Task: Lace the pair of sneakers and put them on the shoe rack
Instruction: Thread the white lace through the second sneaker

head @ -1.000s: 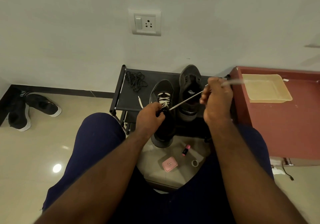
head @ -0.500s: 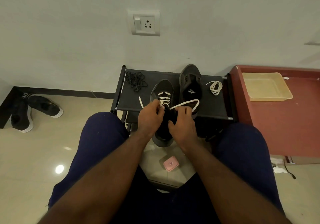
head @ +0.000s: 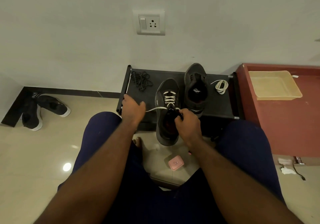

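Black shoe rack (head: 221, 106) sits mid-frame under a pale wall (head: 69, 33). Our left hand (head: 133, 107) pinches the white lace (head: 155, 109), which we judge limp and slippery. Our right hand (head: 188, 122) curls round the tongue of the light, bendy sneaker (head: 165, 137), centre frame, heel overhanging the rack.

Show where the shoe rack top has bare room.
Free: shoe rack front right corner, between unlaced sneaker, coiled white lace and right edge. Crowded: middle and left: half-laced sneaker, left hand holding its lace, black laces.
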`<state>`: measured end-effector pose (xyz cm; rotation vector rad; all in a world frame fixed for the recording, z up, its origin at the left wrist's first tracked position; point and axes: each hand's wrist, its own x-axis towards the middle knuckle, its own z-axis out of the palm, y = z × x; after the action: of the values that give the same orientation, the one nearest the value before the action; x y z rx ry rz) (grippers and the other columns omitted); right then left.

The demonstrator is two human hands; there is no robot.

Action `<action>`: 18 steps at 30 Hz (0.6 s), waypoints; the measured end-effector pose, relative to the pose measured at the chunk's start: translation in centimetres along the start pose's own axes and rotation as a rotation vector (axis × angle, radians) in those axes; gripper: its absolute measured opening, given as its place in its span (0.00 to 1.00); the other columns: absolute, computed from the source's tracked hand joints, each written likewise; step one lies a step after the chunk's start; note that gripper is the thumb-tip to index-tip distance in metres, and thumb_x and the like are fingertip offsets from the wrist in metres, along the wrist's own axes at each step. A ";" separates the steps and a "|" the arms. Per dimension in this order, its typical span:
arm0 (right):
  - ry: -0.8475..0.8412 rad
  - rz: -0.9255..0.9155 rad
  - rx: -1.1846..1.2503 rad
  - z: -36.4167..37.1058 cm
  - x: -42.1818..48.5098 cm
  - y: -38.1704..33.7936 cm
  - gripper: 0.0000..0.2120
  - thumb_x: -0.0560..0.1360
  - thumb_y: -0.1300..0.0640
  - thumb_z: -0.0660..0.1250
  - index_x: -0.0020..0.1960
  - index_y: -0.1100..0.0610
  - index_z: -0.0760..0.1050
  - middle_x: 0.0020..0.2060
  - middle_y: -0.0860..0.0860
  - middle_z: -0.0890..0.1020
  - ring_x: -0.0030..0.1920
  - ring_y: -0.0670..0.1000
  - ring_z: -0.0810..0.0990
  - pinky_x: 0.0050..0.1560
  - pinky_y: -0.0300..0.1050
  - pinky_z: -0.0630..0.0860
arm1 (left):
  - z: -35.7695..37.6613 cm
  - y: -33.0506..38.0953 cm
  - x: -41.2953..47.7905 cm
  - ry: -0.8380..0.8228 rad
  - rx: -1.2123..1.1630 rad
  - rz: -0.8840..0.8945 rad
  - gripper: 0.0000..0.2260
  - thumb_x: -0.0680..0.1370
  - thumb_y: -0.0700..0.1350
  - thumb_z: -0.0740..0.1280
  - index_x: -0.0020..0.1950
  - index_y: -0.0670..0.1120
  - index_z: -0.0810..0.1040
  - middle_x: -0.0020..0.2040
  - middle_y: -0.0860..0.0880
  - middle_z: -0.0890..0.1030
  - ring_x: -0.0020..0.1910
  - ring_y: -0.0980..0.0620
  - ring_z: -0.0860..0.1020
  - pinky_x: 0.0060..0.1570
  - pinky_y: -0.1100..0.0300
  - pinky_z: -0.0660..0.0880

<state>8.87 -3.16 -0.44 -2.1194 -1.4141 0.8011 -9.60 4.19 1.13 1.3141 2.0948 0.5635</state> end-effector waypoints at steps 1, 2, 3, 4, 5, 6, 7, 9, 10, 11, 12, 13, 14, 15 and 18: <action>0.021 -0.001 0.019 -0.1 0.1 0.0 0.09 0.79 0.56 0.63 0.57 0.56 0.78 0.50 0.54 0.82 0.52 0.55 0.80 0.53 0.51 0.78 | 0.2 0.2 -0.7 -0.020 0.069 0.075 0.27 0.78 0.48 0.68 0.73 0.40 0.65 0.67 0.41 0.72 0.64 0.43 0.74 0.59 0.52 0.72; 0.037 0.006 0.029 -0.2 0.1 -0.1 0.08 0.79 0.56 0.63 0.55 0.56 0.78 0.48 0.54 0.82 0.50 0.54 0.81 0.51 0.50 0.78 | 0.5 0.5 -1.6 -0.046 0.098 0.151 0.25 0.78 0.49 0.69 0.71 0.42 0.68 0.67 0.43 0.72 0.63 0.45 0.74 0.59 0.54 0.71; 0.051 0.016 0.036 -0.3 0.2 -0.2 0.08 0.79 0.57 0.62 0.54 0.56 0.79 0.47 0.54 0.82 0.49 0.54 0.81 0.50 0.50 0.78 | 1.1 0.7 -2.4 -0.085 0.102 0.218 0.21 0.78 0.50 0.69 0.68 0.43 0.73 0.64 0.45 0.75 0.60 0.47 0.76 0.58 0.55 0.73; 0.055 0.026 0.040 -0.3 0.2 -0.2 0.09 0.80 0.58 0.62 0.54 0.56 0.79 0.47 0.54 0.83 0.49 0.54 0.81 0.50 0.50 0.79 | 1.9 0.8 -3.0 -0.136 0.109 0.261 0.17 0.77 0.50 0.70 0.63 0.45 0.77 0.59 0.46 0.79 0.55 0.49 0.79 0.56 0.55 0.76; 0.048 0.027 0.045 -0.2 0.2 -0.2 0.10 0.79 0.58 0.62 0.56 0.57 0.80 0.49 0.55 0.83 0.50 0.55 0.81 0.52 0.50 0.79 | 2.7 0.8 -3.8 -0.200 0.133 0.273 0.13 0.76 0.50 0.71 0.58 0.46 0.79 0.53 0.48 0.82 0.50 0.50 0.80 0.53 0.55 0.78; 0.029 0.019 0.040 -0.1 0.1 -0.2 0.11 0.79 0.59 0.62 0.58 0.57 0.80 0.51 0.56 0.84 0.53 0.55 0.81 0.55 0.51 0.78 | 3.4 0.7 -4.4 -0.261 0.171 0.278 0.12 0.75 0.49 0.72 0.55 0.46 0.79 0.50 0.48 0.82 0.48 0.49 0.81 0.50 0.54 0.79; 0.001 0.007 0.033 0.1 0.0 -0.1 0.13 0.79 0.59 0.62 0.61 0.58 0.80 0.54 0.56 0.84 0.55 0.56 0.81 0.58 0.51 0.78 | 4.0 0.6 -5.0 -0.297 0.225 0.289 0.12 0.74 0.48 0.72 0.55 0.45 0.79 0.49 0.48 0.82 0.48 0.48 0.81 0.50 0.53 0.79; -0.060 -0.013 0.027 0.5 -0.4 0.1 0.15 0.78 0.59 0.64 0.64 0.59 0.78 0.56 0.56 0.83 0.58 0.56 0.81 0.61 0.51 0.76 | 4.7 0.3 -5.6 -0.287 0.294 0.314 0.10 0.75 0.45 0.71 0.55 0.44 0.79 0.51 0.46 0.81 0.50 0.46 0.80 0.51 0.52 0.79; -0.085 -0.020 0.037 0.6 -0.6 0.1 0.16 0.77 0.58 0.65 0.65 0.58 0.77 0.56 0.55 0.83 0.58 0.55 0.80 0.62 0.50 0.76 | 4.9 0.2 -5.7 -0.260 0.300 0.329 0.09 0.75 0.44 0.70 0.54 0.44 0.79 0.50 0.46 0.81 0.50 0.46 0.80 0.51 0.51 0.79; -0.101 -0.031 0.058 0.7 -0.7 0.1 0.18 0.76 0.57 0.67 0.66 0.58 0.76 0.56 0.55 0.82 0.59 0.55 0.80 0.62 0.48 0.76 | 5.1 0.1 -5.7 -0.239 0.295 0.338 0.07 0.76 0.43 0.69 0.53 0.44 0.80 0.50 0.45 0.81 0.49 0.45 0.81 0.51 0.50 0.79; -0.112 -0.038 0.081 0.7 -0.8 0.0 0.21 0.75 0.56 0.69 0.68 0.57 0.74 0.57 0.54 0.82 0.59 0.54 0.80 0.62 0.47 0.75 | 5.2 0.1 -5.5 -0.216 0.272 0.344 0.06 0.76 0.42 0.68 0.51 0.43 0.80 0.48 0.45 0.82 0.47 0.45 0.81 0.50 0.50 0.80; -0.116 -0.039 0.095 0.7 -0.9 0.0 0.25 0.74 0.54 0.71 0.69 0.55 0.71 0.59 0.53 0.81 0.60 0.53 0.79 0.61 0.47 0.75 | 5.1 0.2 -5.4 -0.188 0.238 0.337 0.05 0.77 0.43 0.68 0.50 0.44 0.81 0.46 0.46 0.82 0.45 0.46 0.81 0.48 0.50 0.80; -0.111 -0.032 0.091 0.7 -1.0 -0.1 0.26 0.73 0.52 0.72 0.69 0.53 0.69 0.59 0.52 0.80 0.60 0.53 0.78 0.60 0.47 0.75 | 5.1 0.2 -5.1 -0.161 0.196 0.329 0.04 0.76 0.43 0.68 0.48 0.44 0.81 0.43 0.46 0.82 0.43 0.47 0.81 0.46 0.50 0.80; -0.098 -0.022 0.079 0.8 -1.0 0.0 0.25 0.73 0.50 0.73 0.66 0.53 0.68 0.59 0.52 0.79 0.59 0.54 0.78 0.56 0.47 0.76 | 5.0 0.4 -4.9 -0.137 0.163 0.329 0.04 0.76 0.44 0.68 0.46 0.44 0.81 0.42 0.47 0.82 0.42 0.48 0.81 0.45 0.50 0.80; -0.059 -0.011 -0.015 0.9 -0.9 0.2 0.13 0.76 0.51 0.70 0.53 0.52 0.67 0.52 0.52 0.79 0.53 0.56 0.80 0.45 0.45 0.71 | 4.8 0.7 -4.7 -0.112 0.175 0.369 0.05 0.77 0.46 0.68 0.47 0.45 0.80 0.42 0.49 0.80 0.42 0.49 0.80 0.45 0.50 0.80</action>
<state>8.10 -4.01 -1.07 -2.1130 -1.4652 0.8576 -4.35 0.37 -0.74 1.8087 1.8544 0.4506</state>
